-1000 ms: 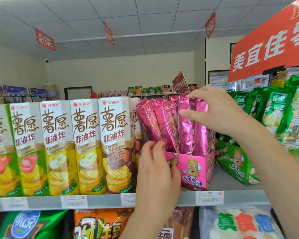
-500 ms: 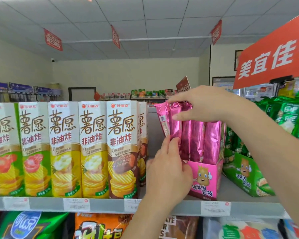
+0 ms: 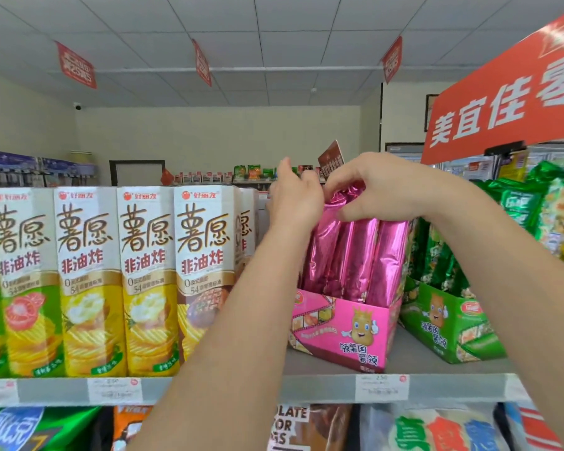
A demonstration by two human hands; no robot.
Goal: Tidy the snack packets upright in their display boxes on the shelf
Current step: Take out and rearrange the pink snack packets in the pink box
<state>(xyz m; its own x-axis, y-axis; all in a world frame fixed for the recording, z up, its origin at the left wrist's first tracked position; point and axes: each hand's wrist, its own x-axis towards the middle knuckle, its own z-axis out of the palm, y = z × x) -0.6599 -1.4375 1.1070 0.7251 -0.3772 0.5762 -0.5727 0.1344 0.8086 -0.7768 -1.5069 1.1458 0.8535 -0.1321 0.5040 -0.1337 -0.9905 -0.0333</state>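
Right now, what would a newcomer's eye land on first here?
Two hands meeting mid-frame: the right hand pinches the tops of the shiny pink packets standing in their pink display box, the left hand up beside them. Left of that, a row of tall chip cartons fills the shelf; a big red sign hangs upper right.

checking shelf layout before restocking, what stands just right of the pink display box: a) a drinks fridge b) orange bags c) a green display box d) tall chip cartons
c: a green display box stands right of the pink display box with its pink packets; the tall chip cartons are on its left.
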